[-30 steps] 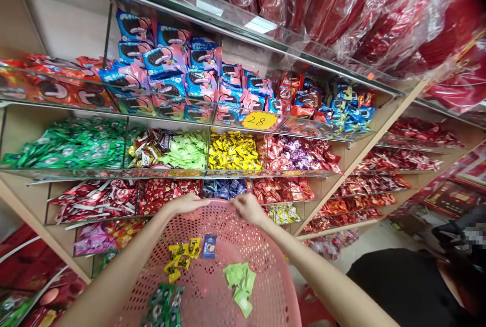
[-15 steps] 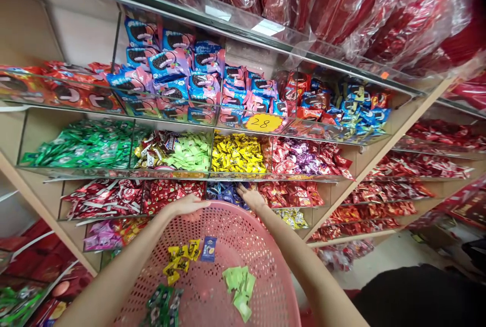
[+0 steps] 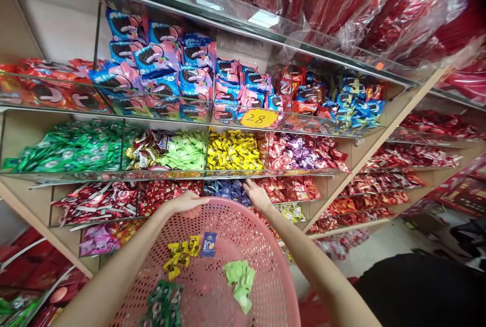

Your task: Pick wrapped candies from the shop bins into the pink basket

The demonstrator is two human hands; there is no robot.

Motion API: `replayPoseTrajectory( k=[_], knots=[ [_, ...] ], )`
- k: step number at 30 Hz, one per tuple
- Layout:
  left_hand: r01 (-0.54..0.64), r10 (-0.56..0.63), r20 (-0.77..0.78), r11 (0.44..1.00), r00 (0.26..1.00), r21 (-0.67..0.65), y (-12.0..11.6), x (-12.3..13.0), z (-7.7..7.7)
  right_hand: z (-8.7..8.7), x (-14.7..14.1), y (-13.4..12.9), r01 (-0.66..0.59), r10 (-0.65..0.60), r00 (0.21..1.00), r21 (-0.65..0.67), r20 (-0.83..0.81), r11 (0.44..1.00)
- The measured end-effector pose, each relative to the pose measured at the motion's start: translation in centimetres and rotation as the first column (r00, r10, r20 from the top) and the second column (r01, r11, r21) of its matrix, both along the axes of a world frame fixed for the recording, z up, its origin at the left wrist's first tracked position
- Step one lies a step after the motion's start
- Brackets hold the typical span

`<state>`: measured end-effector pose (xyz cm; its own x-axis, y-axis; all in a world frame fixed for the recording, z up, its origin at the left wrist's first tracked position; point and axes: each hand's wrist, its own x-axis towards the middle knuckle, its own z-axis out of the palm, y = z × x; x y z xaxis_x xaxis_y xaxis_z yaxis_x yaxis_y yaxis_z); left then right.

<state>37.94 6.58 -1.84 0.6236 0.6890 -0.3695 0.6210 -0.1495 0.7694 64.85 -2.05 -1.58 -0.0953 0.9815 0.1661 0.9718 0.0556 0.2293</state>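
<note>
Pink perforated basket (image 3: 207, 299) | left hand (image 3: 189, 202): gripping its rim | right hand (image 3: 258, 196): at blue-wrapped candies (image 3: 225, 190), cannot tell grip

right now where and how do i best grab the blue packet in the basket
Blue packet: I'd pinch its two long side edges, coming from above through the open top of the basket. It is flat and narrow, with its printed face up, and yellow candies sit close on its left, so lower the fingertips carefully there.
</note>
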Motion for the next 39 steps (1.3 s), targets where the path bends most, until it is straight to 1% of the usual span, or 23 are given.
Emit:
replayPoseTrajectory(
  k=[2, 4, 6, 7, 8, 9, 10, 12, 13, 14, 15, 16, 18, 21, 23, 24, 26, 28, 30, 32, 34, 36, 39],
  knots=[
    [0.011, -0.011, -0.002, 1.0, 1.0, 0.0, 0.2, 0.0, 0.1, 0.5, -0.1, -1.2, 0.016, -0.007, 0.99, 0.057, -0.142, 0.998],
    [0.017, -0.017, -0.001, 1.0, 1.0, -0.003, 0.3, 0.1, 0.2, 1.1, -0.3, -2.7, 0.017, 0.023, 0.947, 0.123, -0.319, 0.992],
    [0.014, -0.014, 0.005, 1.0, 1.0, 0.003, 0.4, 0.2, 0.2, 1.7, -0.6, -4.3, 0.008, 0.093, 0.872, 0.204, -0.48, 0.979],
    [0.013, -0.014, 0.01, 1.0, 1.0, 0.015, 0.5, 0.3, 0.3, 2.1, -0.8, -5.1, 0.013, 0.136, 0.817, 0.253, -0.56, 0.967],
    [0.015, -0.015, 0.012, 0.999, 1.0, 0.029, 0.5, 0.4, 0.3, 2.6, -1.1, -5.9, 0.036, 0.172, 0.744, 0.296, -0.646, 0.954],
    [0.018, -0.018, 0.008, 0.999, 1.0, 0.036, 0.5, 0.5, 0.4, 3.1, -1.5, -6.6, 0.074, 0.194, 0.645, 0.314, -0.739, 0.947],
    [0.022, -0.022, 0.001, 0.999, 1.0, 0.044, 0.5, 0.7, 0.4, 3.6, -1.9, -7.2, 0.111, 0.194, 0.518, 0.29, -0.833, 0.951],
    [0.028, -0.027, -0.018, 0.998, 0.999, 0.063, 0.3, 1.0, 0.6, 4.8, -2.9, -8.2, 0.127, 0.119, 0.196, 0.145, -0.973, 0.981],
    [0.03, -0.028, -0.023, 0.997, 0.999, 0.076, 0.2, 1.1, 0.8, 5.4, -3.4, -8.6, 0.093, 0.06, 0.037, 0.063, -0.997, 0.994],
    [0.037, -0.035, -0.022, 0.995, 0.999, 0.092, 0.1, 1.3, 0.9, 5.9, -4.0, -9.0, 0.045, 0.003, -0.094, -0.001, -0.996, 0.999],
    [0.047, -0.046, -0.013, 0.993, 0.999, 0.104, 0.0, 1.4, 1.0, 6.3, -4.4, -9.3, -0.001, -0.042, -0.191, -0.043, -0.981, 0.999],
    [0.059, -0.059, -0.001, 0.992, 0.998, 0.114, -0.1, 1.5, 1.2, 6.6, -4.9, -9.5, -0.034, -0.072, -0.256, -0.066, -0.964, 0.997],
    [0.074, -0.078, 0.026, 0.989, 0.997, 0.126, -0.3, 1.5, 1.4, 7.0, -5.6, -9.8, -0.072, -0.111, -0.32, -0.093, -0.941, 0.993],
    [0.065, -0.071, 0.046, 0.991, 0.996, 0.12, -0.6, 1.2, 1.7, 6.5, -6.2, -9.7, -0.121, -0.156, -0.319, -0.123, -0.935, 0.985],
    [0.055, -0.06, 0.039, 0.994, 0.997, 0.097, -0.7, 1.0, 1.7, 5.6, -6.5, -9.2, -0.16, -0.2, -0.263, -0.162, -0.944, 0.974],
    [0.051, -0.055, 0.036, 0.995, 0.998, 0.085, -0.8, 0.9, 1.7, 4.9, -6.7, -8.8, -0.183, -0.231, -0.213, -0.193, -0.949, 0.964],
    [0.045, -0.047, 0.033, 0.997, 0.998, 0.068, -0.9, 0.8, 1.5, 3.3, -7.0, -7.9, -0.253, -0.295, -0.066, -0.27, -0.953, 0.929],
    [0.035, -0.037, 0.037, 0.998, 0.999, 0.055, -0.9, 0.6, 1.3, 1.7, -7.5, -6.8, -0.32, -0.336, 0.125, -0.358, -0.934, 0.877],
    [0.022, -0.024, 0.043, 0.999, 0.999, 0.046, -0.9, 0.4, 1.1, 0.4, -8.0, -5.7, -0.337, -0.354, 0.31, -0.45, -0.883, 0.827],
    [0.011, -0.013, 0.051, 0.999, 0.999, 0.041, -0.9, 0.0, 0.9, -0.6, -8.5, -4.7, -0.318, -0.382, 0.431, -0.533, -0.818, 0.784],
    [0.002, -0.003, 0.056, 1.0, 0.998, 0.026, -1.0, -0.4, 0.8, -1.3, -9.0, -4.0, -0.314, -0.413, 0.476, -0.589, -0.776, 0.745],
    [-0.016, 0.015, 0.068, 1.0, 0.998, 0.009, -1.1, -1.0, 0.7, -2.0, -9.5, -3.6, -0.332, -0.423, 0.485, -0.609, -0.765, 0.721],
    [-0.038, 0.037, 0.104, 0.999, 0.994, 0.006, -1.4, -1.7, 0.8, -3.0, -10.0, -3.2, -0.336, -0.397, 0.512, -0.603, -0.762, 0.724]
  ],
)
